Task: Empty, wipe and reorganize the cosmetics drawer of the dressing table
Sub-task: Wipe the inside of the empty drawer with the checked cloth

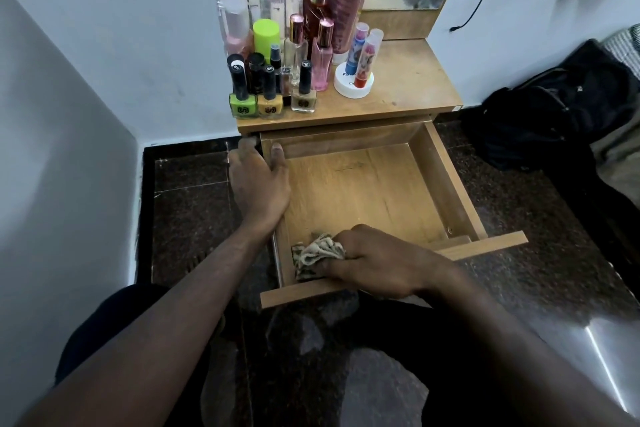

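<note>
Both hands busy — right hand [377,262] bunches cloth [317,255], partly hidden; left hand [258,180] clasps drawer [446,177] wall.

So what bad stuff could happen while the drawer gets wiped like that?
1. The drawer is pulled far out, and the right hand presses a cloth near its front. It might tip or slide off.
2. The bottles stand crowded near the table's front edge, right above the drawer. A bump could knock them in or onto the floor.
3. The left hand grips the drawer's side near the table, so the fingers could get pinched if it slides shut.
</note>
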{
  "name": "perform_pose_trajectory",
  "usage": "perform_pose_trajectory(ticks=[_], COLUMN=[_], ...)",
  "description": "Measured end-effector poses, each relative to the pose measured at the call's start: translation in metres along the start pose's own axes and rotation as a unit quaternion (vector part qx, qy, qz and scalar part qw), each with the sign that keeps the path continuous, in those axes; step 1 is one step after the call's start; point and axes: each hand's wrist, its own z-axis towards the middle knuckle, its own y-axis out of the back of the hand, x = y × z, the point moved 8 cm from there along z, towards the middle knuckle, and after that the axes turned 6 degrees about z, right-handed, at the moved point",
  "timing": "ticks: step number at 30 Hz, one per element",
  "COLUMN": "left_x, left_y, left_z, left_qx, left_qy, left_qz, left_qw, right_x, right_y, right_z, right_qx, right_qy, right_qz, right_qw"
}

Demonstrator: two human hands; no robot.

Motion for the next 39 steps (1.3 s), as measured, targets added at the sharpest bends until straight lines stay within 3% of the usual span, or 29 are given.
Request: perform_pose_trajectory(ticks=[5,8,13,20,22,24,26,28,30,32,34,36,39], left_x=[0.0,0.001,0.003,0.002,0.001,0.002,0.003,0.003,0.004,0.004,0.002,-0.001,-0.004], left_y=[0.0,0.0,-0.001,0.001,0.002,0.001,0.002,0.002,0.002,0.001,0.002,0.003,0.005], left_z=[0.0,0.002,0.003,0.0,0.001,0.001,0.0,0.0,0.001,0.002,0.001,0.0,-0.001], left_qx=[0.011,0.013,0.011,0.022,0.022,0.025,0.027,0.027,0.028,0.029,0.022,0.011,0.003], left_qy=[0.001,-0.005,-0.001,0.004,0.008,0.011,0.012,0.01,0.007,0.009,0.007,-0.007,-0.022], left_qz=[0.004,0.002,0.0,-0.022,-0.025,-0.025,-0.036,-0.039,-0.035,-0.032,-0.015,0.006,0.039], left_qw=[1.0,1.0,1.0,1.0,0.999,0.999,0.999,0.999,0.999,0.999,1.0,1.0,0.999], right_x=[-0.05,-0.082,-0.096,-0.093,-0.086,-0.094,-0.097,-0.083,-0.055,-0.046,-0.064,-0.076,-0.095], right_y=[0.034,0.064,0.083,0.103,0.115,0.138,0.16,0.173,0.177,0.161,0.122,0.086,0.082], right_z=[0.003,-0.006,-0.04,-0.082,-0.088,-0.106,-0.128,-0.153,-0.167,-0.156,-0.127,-0.097,-0.067], right_qx=[0.005,-0.028,-0.073,-0.131,-0.208,-0.337,-0.481,-0.583,-0.633,-0.573,-0.435,-0.33,-0.348], right_qy=[-0.135,-0.181,-0.182,-0.269,-0.26,-0.25,-0.201,-0.186,-0.188,-0.247,-0.349,-0.4,-0.413], right_qz=[0.08,0.014,-0.039,-0.241,-0.179,0.013,0.18,0.148,-0.013,-0.101,-0.128,-0.167,-0.192], right_qw=[0.988,0.983,0.98,0.923,0.926,0.907,0.834,0.777,0.751,0.775,0.82,0.839,0.82])
